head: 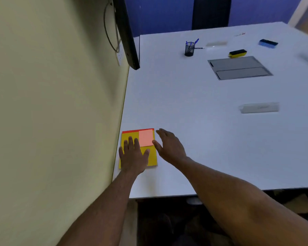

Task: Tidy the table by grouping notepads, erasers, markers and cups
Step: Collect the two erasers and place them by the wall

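A yellow notepad lies on a red one at the table's near left corner, against the wall. A small pink sticky pad rests on top. My left hand lies flat on the yellow notepad, fingers spread. My right hand hovers open at the stack's right edge, thumb near the pink pad. Far back stand a black mesh cup with blue pens, a yellow eraser and a blue eraser. A marker lies at the far edge.
The white table has a grey cable hatch set into it. A clear plastic case lies mid-right, another clear item near the cup. A beige wall borders the left, with a dark screen edge above.
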A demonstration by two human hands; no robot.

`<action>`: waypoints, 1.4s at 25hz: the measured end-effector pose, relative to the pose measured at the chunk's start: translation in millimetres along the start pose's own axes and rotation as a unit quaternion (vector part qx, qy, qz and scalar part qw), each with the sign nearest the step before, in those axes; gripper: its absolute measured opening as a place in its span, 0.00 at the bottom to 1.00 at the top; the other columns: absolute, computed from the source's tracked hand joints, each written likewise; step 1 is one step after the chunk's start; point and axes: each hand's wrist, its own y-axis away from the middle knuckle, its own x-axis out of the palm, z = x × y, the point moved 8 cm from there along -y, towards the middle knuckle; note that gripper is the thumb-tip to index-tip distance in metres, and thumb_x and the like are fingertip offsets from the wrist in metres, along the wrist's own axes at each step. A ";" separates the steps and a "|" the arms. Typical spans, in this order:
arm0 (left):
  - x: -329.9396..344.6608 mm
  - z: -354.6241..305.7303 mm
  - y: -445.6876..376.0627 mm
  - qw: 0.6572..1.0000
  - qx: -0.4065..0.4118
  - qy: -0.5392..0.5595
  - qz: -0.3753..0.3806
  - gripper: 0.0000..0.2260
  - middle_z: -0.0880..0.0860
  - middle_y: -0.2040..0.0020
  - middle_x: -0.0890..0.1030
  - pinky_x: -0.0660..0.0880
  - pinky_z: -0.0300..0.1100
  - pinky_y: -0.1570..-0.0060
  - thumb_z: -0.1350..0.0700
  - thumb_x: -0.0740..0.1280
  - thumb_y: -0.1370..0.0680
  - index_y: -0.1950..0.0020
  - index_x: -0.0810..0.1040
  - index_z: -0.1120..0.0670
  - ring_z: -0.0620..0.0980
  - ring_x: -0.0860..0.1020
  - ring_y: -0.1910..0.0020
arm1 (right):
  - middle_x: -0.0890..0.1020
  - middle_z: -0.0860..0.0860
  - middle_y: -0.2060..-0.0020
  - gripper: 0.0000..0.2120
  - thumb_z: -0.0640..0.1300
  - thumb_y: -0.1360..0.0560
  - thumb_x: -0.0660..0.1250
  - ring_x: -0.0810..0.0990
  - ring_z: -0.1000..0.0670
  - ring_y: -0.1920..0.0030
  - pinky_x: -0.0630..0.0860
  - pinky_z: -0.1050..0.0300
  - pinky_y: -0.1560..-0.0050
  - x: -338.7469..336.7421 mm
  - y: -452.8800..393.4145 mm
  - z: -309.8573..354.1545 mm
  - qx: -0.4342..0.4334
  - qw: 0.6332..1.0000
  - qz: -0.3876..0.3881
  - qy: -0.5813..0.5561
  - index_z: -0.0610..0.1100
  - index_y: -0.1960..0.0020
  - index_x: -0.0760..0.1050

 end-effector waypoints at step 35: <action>50.4 -826.2 550.8 0.815 0.571 0.080 -0.055 0.36 0.50 0.19 0.43 0.31 0.49 0.30 0.32 0.41 0.21 0.19 0.46 0.51 0.50 0.41 0.20 | 0.49 0.51 0.21 0.35 0.68 0.23 0.46 0.48 0.49 0.22 0.48 0.47 0.24 -581.8 717.9 -471.8 0.401 0.827 -0.334 0.208 0.52 0.22 0.47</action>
